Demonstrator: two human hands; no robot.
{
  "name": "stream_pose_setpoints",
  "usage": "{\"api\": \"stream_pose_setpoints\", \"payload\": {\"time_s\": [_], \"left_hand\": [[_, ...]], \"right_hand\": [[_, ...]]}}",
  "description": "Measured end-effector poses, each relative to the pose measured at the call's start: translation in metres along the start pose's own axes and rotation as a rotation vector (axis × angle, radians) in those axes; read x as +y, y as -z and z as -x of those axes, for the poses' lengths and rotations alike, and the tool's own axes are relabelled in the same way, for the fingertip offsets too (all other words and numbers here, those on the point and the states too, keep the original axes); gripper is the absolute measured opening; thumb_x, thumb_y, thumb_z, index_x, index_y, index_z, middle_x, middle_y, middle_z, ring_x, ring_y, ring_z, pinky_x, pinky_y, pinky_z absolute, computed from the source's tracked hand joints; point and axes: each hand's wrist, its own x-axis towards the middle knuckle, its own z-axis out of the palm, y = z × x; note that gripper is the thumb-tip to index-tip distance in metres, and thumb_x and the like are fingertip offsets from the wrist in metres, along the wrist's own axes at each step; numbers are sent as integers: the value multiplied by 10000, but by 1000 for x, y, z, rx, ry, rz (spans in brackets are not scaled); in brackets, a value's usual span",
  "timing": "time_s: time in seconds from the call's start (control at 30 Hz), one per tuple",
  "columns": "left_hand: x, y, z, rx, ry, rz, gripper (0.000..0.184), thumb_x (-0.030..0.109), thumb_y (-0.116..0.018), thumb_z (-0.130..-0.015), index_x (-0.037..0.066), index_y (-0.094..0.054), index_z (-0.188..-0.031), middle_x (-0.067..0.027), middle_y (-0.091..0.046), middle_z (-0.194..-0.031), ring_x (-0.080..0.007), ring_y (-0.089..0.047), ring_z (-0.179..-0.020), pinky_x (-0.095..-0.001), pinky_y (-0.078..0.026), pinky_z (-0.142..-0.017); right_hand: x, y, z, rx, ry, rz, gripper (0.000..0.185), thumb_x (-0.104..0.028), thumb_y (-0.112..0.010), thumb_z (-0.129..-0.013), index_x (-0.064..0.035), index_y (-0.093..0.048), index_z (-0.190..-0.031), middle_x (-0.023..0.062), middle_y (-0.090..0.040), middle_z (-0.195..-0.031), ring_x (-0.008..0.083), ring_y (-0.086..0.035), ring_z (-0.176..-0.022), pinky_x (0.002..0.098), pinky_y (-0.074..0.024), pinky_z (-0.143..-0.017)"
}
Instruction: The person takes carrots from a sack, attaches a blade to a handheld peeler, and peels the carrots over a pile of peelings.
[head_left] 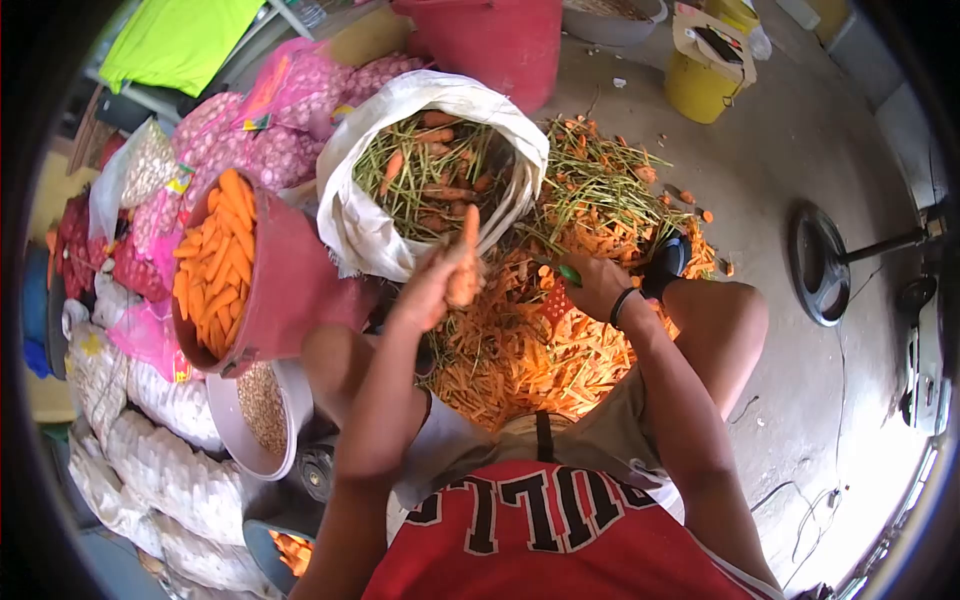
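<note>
My left hand [430, 285] is closed around a carrot [467, 262], which points upward just in front of the white sack. Stems and unpeeled carrots [436, 135] fill the open white sack [345, 190]. To the right, my right hand [598, 287] grips a green-handled tool [570, 274]; its working end is too small to make out. The two hands are apart. Beneath them lies a large heap of orange carrot peelings [530, 360] between my legs, with cut green stems [600, 190] piled at its far side.
A tilted red bucket [300, 290] of peeled carrots [218, 260] stands at the left, above a basin [292, 400]. Pink net bags [280, 150] and white sacks [170, 470] line the left side. A yellow bucket [695, 90] and a fan base [815, 262] stand at the right.
</note>
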Motion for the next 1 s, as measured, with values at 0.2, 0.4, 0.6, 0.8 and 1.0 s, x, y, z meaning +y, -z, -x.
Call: {"api": "stream_pose_setpoints", "payload": {"time_s": [0.2, 0.4, 0.6, 0.8, 1.0], "left_hand": [[-30, -30, 30, 52, -212, -388, 304, 306, -622, -943, 2, -603, -930, 17, -543, -712, -49, -486, -578, -221, -393, -508], [-42, -24, 34, 82, -465, -713, 432, 288, -703, -861, -87, -640, -1066, -199, -695, -1011, -205, -673, -918, -322, -507, -796], [-49, -21, 35, 66, -548, -679, 248, 198, -647, -910, -47, -645, -946, -2, -575, -719, -67, -486, -645, -241, -410, -579], [-45, -13, 36, 99, -186, 31, 370, 259, -606, -938, 2, -596, -1206, -9, -638, -880, -56, -551, -679, -226, -431, -576], [-43, -1, 25, 81, -15, 383, 400, 225, -484, -975, 100, -494, -1355, -28, -619, -1107, -139, -628, -830, -302, -545, -701]], "right_hand": [[-33, -16, 10, 110, 110, -127, 240, -224, -623, -843, -66, -611, -1023, 211, -668, -828, 403, -645, -782, 477, -511, -685], [-43, -30, 6, 128, 168, -102, 253, -219, -638, -835, -45, -620, -1017, 229, -671, -875, 402, -647, -791, 465, -523, -697], [-3, -56, -26, -279, 53, 371, 362, -331, -661, -818, -7, -642, -977, 229, -669, -959, 388, -651, -881, 471, -520, -767], [3, -37, -23, -285, 28, 157, 681, -476, -779, -733, 4, -598, -1181, 179, -669, -998, 314, -657, -917, 426, -520, -782], [-29, -13, -10, 159, 279, -264, 818, -439, -872, -642, -12, -554, -1262, 169, -659, -974, 283, -650, -896, 380, -510, -785]]}}
